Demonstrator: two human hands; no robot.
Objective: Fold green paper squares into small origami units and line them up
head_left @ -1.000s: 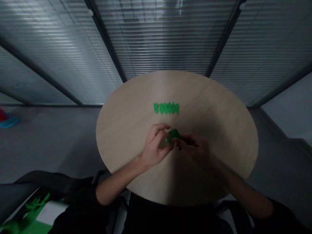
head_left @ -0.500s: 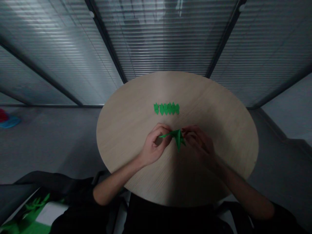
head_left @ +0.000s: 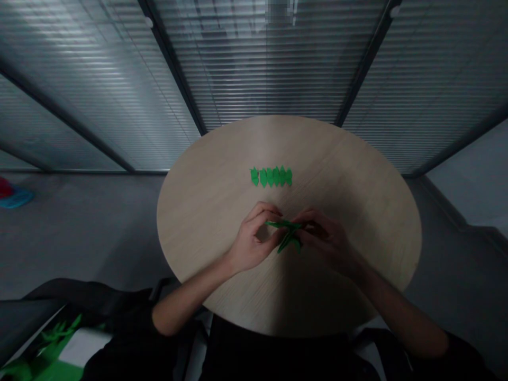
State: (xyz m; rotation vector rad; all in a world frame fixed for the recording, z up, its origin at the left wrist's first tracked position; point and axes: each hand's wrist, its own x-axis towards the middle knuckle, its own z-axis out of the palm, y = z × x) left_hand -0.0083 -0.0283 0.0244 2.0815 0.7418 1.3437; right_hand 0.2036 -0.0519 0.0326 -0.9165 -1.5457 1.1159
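Over the middle of the round table, a green folded paper piece (head_left: 289,238) with several pointed arms is held between both hands. My left hand (head_left: 254,238) pinches its left side between thumb and fingers. From the right, my right hand (head_left: 325,235) closes its fingers on the other side, partly in shadow. Fingertips cover the centre of the piece. Beyond the hands lies a row of small green folded paper pieces (head_left: 272,177), side by side on the wood.
The round wooden table (head_left: 206,174) stands against glass panels with blinds (head_left: 265,79). At the lower left, an open container holds green paper (head_left: 57,368) and a white sheet (head_left: 84,346). A blue and red object (head_left: 16,197) is on the floor at the far left.
The folded paper piece has turned and looks narrower, its arms pressed closer together. My right hand has moved left onto it, and both hands are nearer each other.
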